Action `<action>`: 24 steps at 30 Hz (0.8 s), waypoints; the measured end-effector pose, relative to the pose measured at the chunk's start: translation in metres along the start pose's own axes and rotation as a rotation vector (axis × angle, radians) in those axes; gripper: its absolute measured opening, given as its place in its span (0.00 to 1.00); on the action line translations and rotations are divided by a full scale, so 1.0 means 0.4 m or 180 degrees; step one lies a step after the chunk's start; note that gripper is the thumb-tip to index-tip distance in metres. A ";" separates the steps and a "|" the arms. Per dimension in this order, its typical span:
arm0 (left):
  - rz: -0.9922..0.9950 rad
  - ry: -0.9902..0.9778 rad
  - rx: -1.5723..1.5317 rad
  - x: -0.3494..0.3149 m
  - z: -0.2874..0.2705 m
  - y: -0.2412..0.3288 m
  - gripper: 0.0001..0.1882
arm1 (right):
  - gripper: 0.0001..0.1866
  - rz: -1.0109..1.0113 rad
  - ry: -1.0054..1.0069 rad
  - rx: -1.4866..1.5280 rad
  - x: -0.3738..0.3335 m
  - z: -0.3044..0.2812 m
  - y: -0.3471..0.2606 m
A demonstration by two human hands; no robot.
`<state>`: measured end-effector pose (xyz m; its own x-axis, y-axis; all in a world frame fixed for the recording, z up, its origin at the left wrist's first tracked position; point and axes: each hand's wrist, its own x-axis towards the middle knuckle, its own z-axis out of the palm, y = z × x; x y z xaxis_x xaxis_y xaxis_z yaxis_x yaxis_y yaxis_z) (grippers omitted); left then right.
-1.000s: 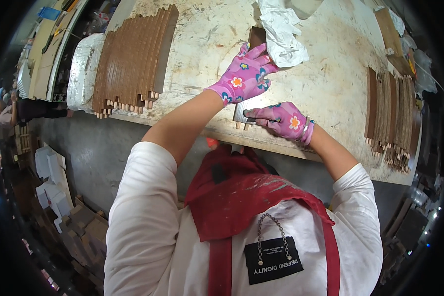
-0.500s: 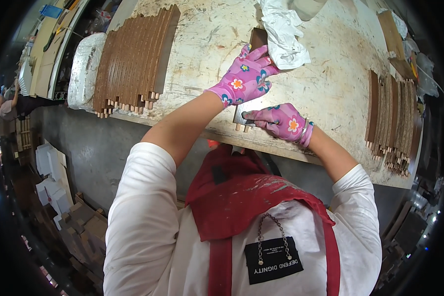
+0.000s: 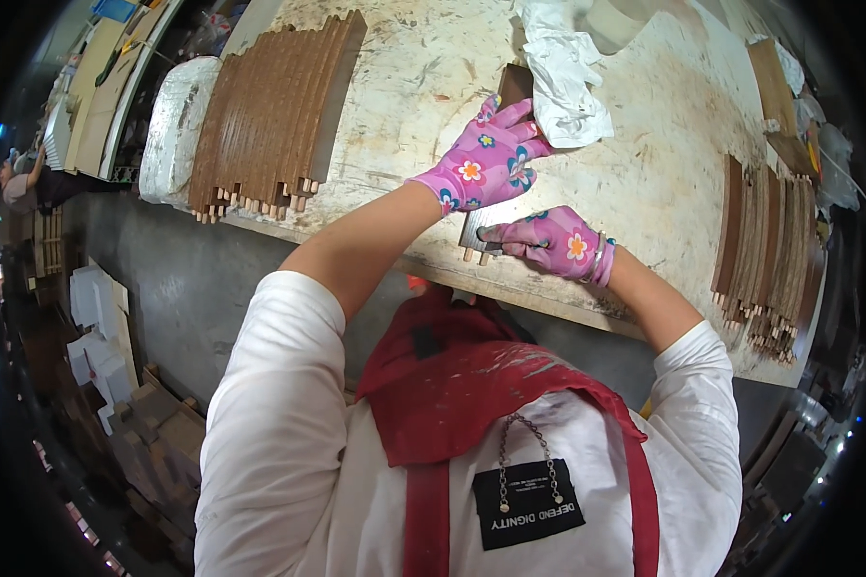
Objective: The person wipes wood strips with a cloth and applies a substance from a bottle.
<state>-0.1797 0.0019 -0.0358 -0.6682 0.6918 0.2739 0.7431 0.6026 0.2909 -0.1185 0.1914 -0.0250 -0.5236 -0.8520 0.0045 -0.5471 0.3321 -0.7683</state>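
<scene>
A narrow dark brown board [image 3: 516,83] lies on the worktable, running away from me, with small wooden dowels [image 3: 469,255] sticking out of its near end. Across the middle of it rests my left hand [image 3: 484,165], in a pink flowered glove, fingers spread and palm down. My right hand [image 3: 556,242], gloved alike, is at the board's near end; its fingers are curled, and their greyish tips press on the light, shiny surface there. Whether anything is pinched under those fingertips is hidden. Beside the board's far end sits a crumpled white cloth [image 3: 570,88], close to my left fingertips.
Brown boards with dowel ends stand in a row [image 3: 277,111] at the left, next to a plastic-wrapped bundle [image 3: 175,130]. Another row of boards [image 3: 768,236] is at the right edge. A whitish container [image 3: 618,21] stands at the back. Far left, a person [image 3: 31,183] is beside another bench.
The whole view has shifted slightly, with the table lower in the picture. Both hands keep nearly the same places on the board.
</scene>
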 end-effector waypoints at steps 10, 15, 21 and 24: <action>0.0022 0.0078 0.0019 0.000 -0.001 -0.003 0.25 | 0.18 0.0783 0.0154 0.0388 -0.037 -0.027 -0.064; -0.0054 -0.0030 0.0071 0.002 -0.001 -0.002 0.25 | 0.17 0.0644 0.0310 -0.0125 -0.025 -0.008 -0.062; -0.0027 -0.0014 0.0066 0.001 0.001 0.005 0.25 | 0.18 0.0915 0.0054 0.0217 -0.026 -0.018 -0.087; -0.0022 0.0010 0.0031 -0.004 0.000 -0.002 0.25 | 0.20 0.1290 -0.0007 0.0385 -0.037 -0.013 -0.136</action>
<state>-0.1793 0.0002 -0.0365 -0.6733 0.6863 0.2749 0.7388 0.6112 0.2839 -0.0842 0.1878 0.0201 -0.6792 -0.6630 -0.3146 -0.2166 0.5907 -0.7772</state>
